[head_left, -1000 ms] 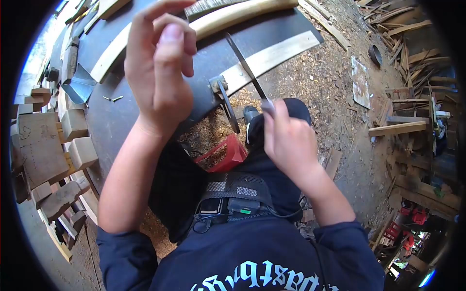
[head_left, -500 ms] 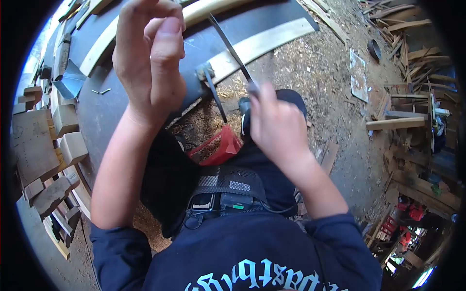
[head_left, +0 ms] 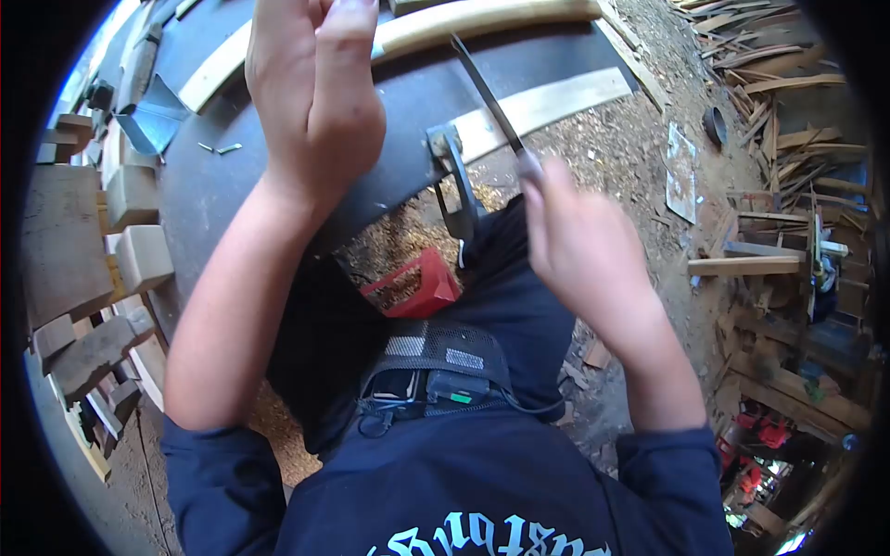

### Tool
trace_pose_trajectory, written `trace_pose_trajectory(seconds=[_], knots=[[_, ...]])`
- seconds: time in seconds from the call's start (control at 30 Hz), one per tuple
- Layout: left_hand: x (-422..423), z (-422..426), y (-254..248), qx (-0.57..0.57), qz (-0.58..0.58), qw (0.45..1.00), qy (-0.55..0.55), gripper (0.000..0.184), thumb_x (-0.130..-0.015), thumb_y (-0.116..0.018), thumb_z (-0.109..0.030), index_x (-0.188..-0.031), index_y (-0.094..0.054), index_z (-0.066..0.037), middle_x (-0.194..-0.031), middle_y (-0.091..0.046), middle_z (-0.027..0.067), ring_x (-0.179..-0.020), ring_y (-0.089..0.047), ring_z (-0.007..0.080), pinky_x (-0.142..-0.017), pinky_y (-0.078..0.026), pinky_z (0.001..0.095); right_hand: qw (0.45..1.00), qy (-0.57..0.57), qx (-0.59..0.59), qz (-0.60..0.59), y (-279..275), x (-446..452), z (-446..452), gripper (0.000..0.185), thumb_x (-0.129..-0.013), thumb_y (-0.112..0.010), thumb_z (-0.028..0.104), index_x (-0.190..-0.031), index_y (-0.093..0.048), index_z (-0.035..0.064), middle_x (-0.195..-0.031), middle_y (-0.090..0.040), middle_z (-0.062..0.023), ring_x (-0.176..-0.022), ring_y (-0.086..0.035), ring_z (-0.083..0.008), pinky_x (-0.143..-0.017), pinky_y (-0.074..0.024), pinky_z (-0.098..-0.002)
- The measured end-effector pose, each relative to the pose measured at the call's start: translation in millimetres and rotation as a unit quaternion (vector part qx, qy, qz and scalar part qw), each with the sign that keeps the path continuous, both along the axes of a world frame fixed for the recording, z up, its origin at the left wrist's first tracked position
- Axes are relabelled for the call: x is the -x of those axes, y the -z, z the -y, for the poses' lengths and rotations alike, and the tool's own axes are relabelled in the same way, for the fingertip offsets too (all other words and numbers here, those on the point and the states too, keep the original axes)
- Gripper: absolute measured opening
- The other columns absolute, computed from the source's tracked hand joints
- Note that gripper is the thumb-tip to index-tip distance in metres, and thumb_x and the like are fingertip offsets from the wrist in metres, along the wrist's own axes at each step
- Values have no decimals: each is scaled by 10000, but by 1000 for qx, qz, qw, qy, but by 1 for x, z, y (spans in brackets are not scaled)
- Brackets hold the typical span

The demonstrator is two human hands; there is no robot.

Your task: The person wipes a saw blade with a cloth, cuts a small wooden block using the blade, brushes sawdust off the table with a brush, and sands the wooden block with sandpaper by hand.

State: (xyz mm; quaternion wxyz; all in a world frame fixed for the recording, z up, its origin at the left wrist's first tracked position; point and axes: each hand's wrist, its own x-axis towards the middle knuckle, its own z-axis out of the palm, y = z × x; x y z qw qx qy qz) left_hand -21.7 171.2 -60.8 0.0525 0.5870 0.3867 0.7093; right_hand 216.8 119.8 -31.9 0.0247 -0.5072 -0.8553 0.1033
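Observation:
My right hand [head_left: 589, 227] is closed round the handle of a long, narrow, dark metal tool, perhaps a file [head_left: 489, 93]. Its tip points up and left, close to a curved, smoothed wood piece [head_left: 482, 26] on the dark bench top [head_left: 222, 190]. My left hand [head_left: 324, 102] is raised over the bench, in line with that curved wood. Its thumb points upward and its curled fingers are partly cut off by the frame's top. Whatever it may hold is hidden. Below the tool, a flat pale board [head_left: 556, 102] lies along the bench edge beside a metal clamp [head_left: 456, 185].
A red plastic container [head_left: 422, 287] with shavings sits between my legs. Wood shavings cover the ground. Cut wood blocks [head_left: 144, 255] stand at the left, near a bent metal sheet [head_left: 153, 116]. Heaped wood strips [head_left: 783, 56] lie at the right.
The whole view has shifted slightly, with the bench appearing further right. My right hand and the tool have moved right. My left hand appears a little higher and further right.

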Motion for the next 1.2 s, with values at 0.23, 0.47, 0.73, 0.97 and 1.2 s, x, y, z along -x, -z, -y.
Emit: trace_pose_trajectory(seconds=[0.23, 0.47, 0.73, 0.97, 1.2], knots=[[1, 1, 2, -9, 14, 1000, 6, 314, -984, -454, -191, -1207, -573, -3, -806, -478, -10, -664, -389, 62, -553, -307, 226, 999, 33, 42, 4, -5, -20, 24, 194, -1045, -548, 196, -1125, -529, 20, -638, -657, -230, -613, -691, -448, -547, -552, -552], [-4, -1, 7, 39, -14, 998, 40, 267, -997, -452, -159, -1118, -601, 27, -749, -519, 18, -604, -415, 74, -515, -337, 247, 999, 7, 34, 7, -12, -16, 19, 188, -1049, -531, 173, -1141, -526, 10, -653, -661, -245, -624, -688, -461, -564, -545, -563], [-9, -17, 17, -33, -39, 998, 24, 288, -1019, -454, -177, -1141, -596, 42, -747, -516, 22, -590, -418, 78, -508, -337, 250, 999, 8, 51, -8, -10, -4, 0, 180, -1031, -552, 140, -1143, -504, 8, -641, -645, -248, -628, -679, -477, -570, -545, -564], [-15, -6, 6, 8, 22, 1000, 11, 309, -1022, -448, -174, -1191, -578, 49, -766, -528, 28, -622, -452, 83, -549, -376, 251, 1000, 13, 22, -8, -2, 4, 1, 140, -1052, -537, 140, -1100, -513, 11, -651, -638, -249, -608, -663, -472, -541, -513, -557], [-1, -6, 2, 3, 38, 998, 44, 295, -1014, -464, -157, -1173, -586, 59, -750, -553, 48, -623, -480, 109, -567, -396, 267, 1000, -1, 26, -17, -5, -20, 15, 157, -1054, -539, 168, -1089, -506, 18, -645, -646, -245, -594, -670, -467, -529, -512, -570]])
